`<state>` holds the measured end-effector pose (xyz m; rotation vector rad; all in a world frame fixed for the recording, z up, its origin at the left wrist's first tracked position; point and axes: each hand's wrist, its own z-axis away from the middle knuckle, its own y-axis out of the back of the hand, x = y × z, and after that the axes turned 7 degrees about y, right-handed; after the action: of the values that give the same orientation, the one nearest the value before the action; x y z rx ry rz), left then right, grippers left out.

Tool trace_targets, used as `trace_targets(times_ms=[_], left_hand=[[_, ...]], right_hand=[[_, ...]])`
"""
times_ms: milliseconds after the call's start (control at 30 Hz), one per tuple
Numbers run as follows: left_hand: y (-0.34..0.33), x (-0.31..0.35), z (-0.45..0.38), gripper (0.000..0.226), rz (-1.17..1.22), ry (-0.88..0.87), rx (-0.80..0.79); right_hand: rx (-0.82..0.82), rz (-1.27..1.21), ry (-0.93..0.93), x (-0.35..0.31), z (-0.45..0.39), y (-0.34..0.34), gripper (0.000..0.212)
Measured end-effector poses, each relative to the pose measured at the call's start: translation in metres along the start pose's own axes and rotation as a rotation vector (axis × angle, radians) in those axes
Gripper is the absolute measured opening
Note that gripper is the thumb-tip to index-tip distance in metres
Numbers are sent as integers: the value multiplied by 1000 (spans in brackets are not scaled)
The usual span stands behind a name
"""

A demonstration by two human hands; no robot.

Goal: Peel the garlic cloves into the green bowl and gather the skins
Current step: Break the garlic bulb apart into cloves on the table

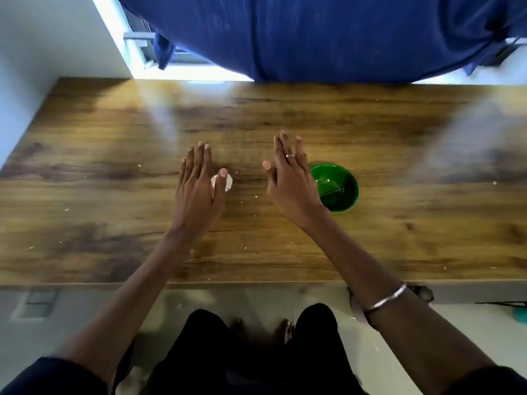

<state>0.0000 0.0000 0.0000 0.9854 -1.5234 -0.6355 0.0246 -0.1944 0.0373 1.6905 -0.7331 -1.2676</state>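
Presently: left hand [196,181], fingers straight, thumb touching the white garlic [225,182] mid-table [85,166]; right hand [288,178] flat and empty, between garlic and green bowl [346,195], which lies just rightward, nearer the front edge than the back.

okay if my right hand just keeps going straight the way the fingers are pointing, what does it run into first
Probably nothing on the table: the right hand points away from you over bare wood, toward the blue curtain past the far edge. The green bowl sits off to its right, outside that line.
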Motion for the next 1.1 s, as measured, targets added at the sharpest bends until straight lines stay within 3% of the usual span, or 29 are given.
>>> trace_targets(times_ms=[267,467,667,867,1100], left_hand=[[-14,-24,0,63,57,45,4],[-10,-29,8,54,-141,-34,-28],[-13,-39,-6,41,0,-49,52],[-13,-30,-6,21,191,-77,97],[-13,-18,16,21,337,-107,106]], right_hand=[[18,-25,132,-4,6,-30,62],[-5,94,174,-1,15,-66,62],[23,116,205,-8,14,-67,57],[101,-69,156,-13,16,-71,50],[168,-385,173,-16,30,-68,37]])
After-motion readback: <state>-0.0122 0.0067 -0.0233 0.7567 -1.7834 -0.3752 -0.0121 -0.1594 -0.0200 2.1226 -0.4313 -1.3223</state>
